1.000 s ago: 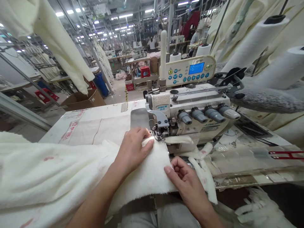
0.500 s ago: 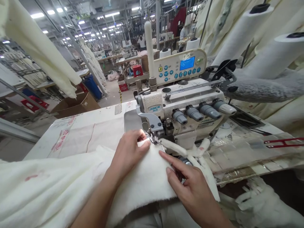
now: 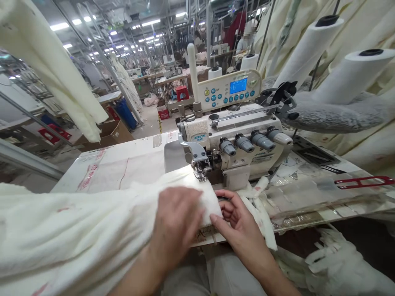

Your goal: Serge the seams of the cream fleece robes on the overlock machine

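Cream plush fabric (image 3: 114, 218) spreads over the left of the table, its right end under the presser foot (image 3: 201, 174) of a white overlock sewing machine (image 3: 243, 139). My left hand (image 3: 177, 222) lies over the fabric just in front of the foot; motion smears its fingers, so their grip is unclear. At the cloth's right edge, my right hand (image 3: 239, 222) has its thumb on top and its bent fingers at the side and partly beneath, closed on that edge.
Cream fabric scraps (image 3: 262, 218) hang off the table edge right of the machine. Large white thread cones (image 3: 308, 57) stand behind it at right. A red thread-snip-like tool (image 3: 364, 181) lies on the right. At left are a cardboard box (image 3: 114, 133) and hanging cloth (image 3: 61, 70).
The fabric has advanced under the foot and its front edge has drawn nearer the machine. My left hand has moved back from the foot; my right hand has gone from pointing to pinching the edge.
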A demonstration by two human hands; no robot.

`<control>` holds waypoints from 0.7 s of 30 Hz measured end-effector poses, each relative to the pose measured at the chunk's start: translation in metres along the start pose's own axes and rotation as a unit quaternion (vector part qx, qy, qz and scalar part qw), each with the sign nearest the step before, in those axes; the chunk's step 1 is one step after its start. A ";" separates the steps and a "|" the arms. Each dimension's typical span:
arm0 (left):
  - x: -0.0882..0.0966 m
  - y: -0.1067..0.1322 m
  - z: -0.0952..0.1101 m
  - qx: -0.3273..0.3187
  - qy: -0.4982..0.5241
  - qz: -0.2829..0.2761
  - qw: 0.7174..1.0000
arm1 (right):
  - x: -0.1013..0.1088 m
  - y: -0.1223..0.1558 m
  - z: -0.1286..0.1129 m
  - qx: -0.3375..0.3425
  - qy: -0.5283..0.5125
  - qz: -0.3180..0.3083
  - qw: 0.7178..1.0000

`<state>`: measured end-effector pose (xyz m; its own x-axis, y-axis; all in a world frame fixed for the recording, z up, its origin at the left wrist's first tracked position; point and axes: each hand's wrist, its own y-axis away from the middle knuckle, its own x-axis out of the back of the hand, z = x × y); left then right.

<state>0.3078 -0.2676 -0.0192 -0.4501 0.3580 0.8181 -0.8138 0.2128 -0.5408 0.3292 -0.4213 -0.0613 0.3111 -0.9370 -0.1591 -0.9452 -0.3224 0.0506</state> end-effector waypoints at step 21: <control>0.004 0.008 0.012 -0.027 0.055 0.032 0.998 | 0.019 0.001 0.004 0.458 0.428 0.100 0.773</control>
<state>0.2950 -0.2759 -0.0181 -0.4546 0.4691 0.7572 -0.7630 0.2335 -0.6027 0.3336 -0.4385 -0.0681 -0.2686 -0.8276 0.4928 -0.5348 -0.2974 -0.7909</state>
